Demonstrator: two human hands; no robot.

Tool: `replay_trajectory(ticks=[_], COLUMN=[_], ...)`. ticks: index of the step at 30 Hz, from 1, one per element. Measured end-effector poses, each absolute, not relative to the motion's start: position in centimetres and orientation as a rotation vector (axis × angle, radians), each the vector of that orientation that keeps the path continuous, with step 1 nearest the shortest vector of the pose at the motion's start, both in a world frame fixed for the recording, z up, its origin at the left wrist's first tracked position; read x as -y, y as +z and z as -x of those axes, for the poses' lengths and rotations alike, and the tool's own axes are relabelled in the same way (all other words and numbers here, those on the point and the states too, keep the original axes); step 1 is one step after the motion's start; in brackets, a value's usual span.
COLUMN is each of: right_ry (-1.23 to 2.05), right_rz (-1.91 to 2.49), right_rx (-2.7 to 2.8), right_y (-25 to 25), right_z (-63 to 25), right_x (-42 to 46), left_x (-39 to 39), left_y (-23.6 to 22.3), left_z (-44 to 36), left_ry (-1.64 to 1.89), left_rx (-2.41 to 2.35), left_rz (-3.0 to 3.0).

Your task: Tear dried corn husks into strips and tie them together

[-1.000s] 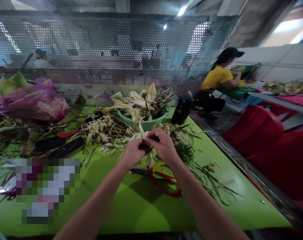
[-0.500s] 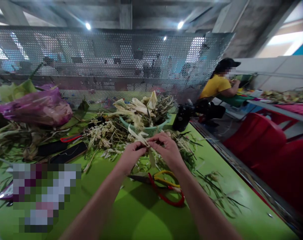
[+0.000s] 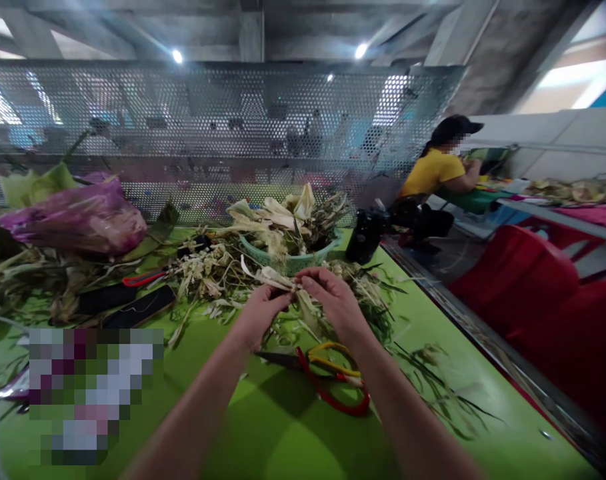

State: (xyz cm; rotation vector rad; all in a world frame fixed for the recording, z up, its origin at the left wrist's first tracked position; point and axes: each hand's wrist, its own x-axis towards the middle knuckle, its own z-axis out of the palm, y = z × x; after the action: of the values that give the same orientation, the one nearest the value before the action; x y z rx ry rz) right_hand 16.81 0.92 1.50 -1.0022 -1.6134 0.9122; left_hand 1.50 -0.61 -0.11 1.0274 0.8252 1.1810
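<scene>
Pale leaf strip [image 3: 269,275] tips over to the left

Upright a second ago, the strip now slants low toward the left. The left hand [image 3: 259,313] and right hand [image 3: 333,298] meet around it, fingers pinched narrow on its middle, above the bench [image 3: 283,443] and on the near side of the green basket [image 3: 303,259]. A broader end hangs below them. Red-and-yellow scissors [image 3: 303,363] lie on the bench, nearer the camera.

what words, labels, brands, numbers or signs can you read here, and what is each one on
None can be read.
Pixelated patch: blurred out, so any print is lost.
Black bottle: no legible mark.
Scissors: no lettering I can make out.
Pink bag: nothing legible.
</scene>
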Motion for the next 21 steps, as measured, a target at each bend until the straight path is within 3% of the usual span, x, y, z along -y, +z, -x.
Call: replay_trajectory(ticks=[14, 21], right_ry=[0.898, 0.379], right_rz=[0.999, 1.024], right_rx=[1.583, 1.609], right_y=[0.5, 1.9], right_z=[-16.6, -16.9], right_x=[-1.4, -0.5], left_x=[0.3, -0.1], left_y=[-0.4, -0.3], left_z=[-1.5, -1.1], left_ry=[1.295, 1.443], left_rx=[-0.824, -0.865], left_rz=[-0.860, -0.731])
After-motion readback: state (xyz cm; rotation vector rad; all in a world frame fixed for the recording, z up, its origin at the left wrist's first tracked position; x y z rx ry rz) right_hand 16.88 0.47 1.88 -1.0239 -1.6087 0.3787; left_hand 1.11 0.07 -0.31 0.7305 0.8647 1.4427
